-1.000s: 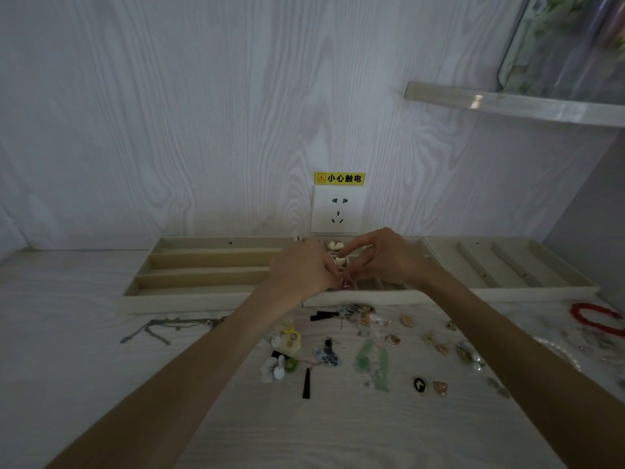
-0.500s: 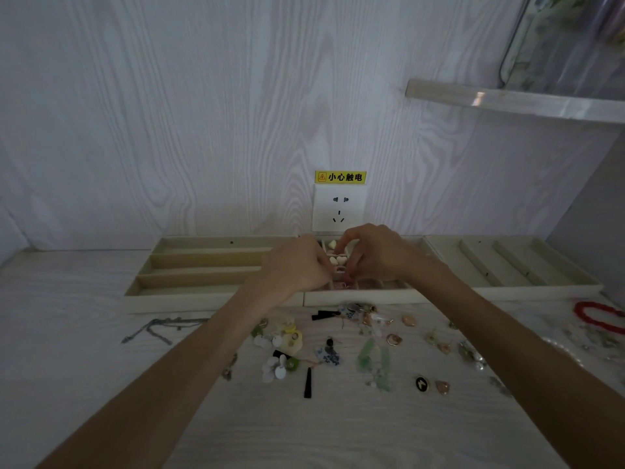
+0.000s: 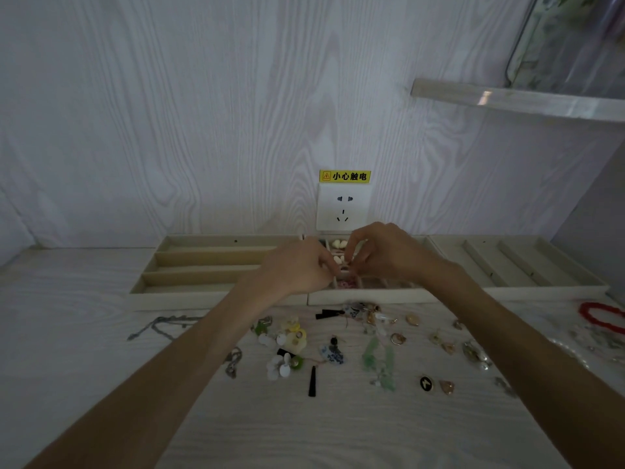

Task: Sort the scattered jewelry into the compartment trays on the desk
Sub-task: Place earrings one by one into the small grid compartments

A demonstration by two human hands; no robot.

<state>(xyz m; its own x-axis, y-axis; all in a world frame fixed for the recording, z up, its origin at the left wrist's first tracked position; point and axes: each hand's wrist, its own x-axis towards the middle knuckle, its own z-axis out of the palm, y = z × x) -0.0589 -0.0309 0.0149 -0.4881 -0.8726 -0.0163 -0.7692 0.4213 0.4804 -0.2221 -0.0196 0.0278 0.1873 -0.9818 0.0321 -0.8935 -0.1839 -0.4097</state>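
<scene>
While I'm scanning from the left, I'm seeing the left tray (image 3: 209, 262) sitting against the wall, its long slots running sideways. Just in front of it a grey chain (image 3: 162, 328) is lying on the desk (image 3: 84, 384).

Left hand (image 3: 297, 269) is hovering over the middle tray (image 3: 372, 296), fingers curled inward toward the right hand. Fingertips are hidden from me, so I can't tell if they're pinching anything. Right hand (image 3: 385, 253) is sitting just beside it, over the same tray, fingers bent down and tips nearly meeting the left hand's. Something small and pale is showing between the two, too blurred to say who's holding it.

Middle tray is carrying white beads (image 3: 339, 244) in a rear compartment and pink bits (image 3: 348, 283) in a front one.

Scattered jewelry is lying on the desk in front of the trays, between my forearms: white flower pieces (image 3: 280, 365), a black tapered piece (image 3: 312, 381), a blue-patterned charm (image 3: 333, 355), green translucent pieces (image 3: 378, 358), a black oval pin (image 3: 426, 383), a gold pendant (image 3: 447, 386).

Right tray (image 3: 527, 265) is sitting against the wall, slots running front to back. A red bracelet (image 3: 598, 316) is lying near the desk's right edge.

Wall socket (image 3: 343, 207) with a yellow warning label (image 3: 345, 176) is showing above the hands.
</scene>
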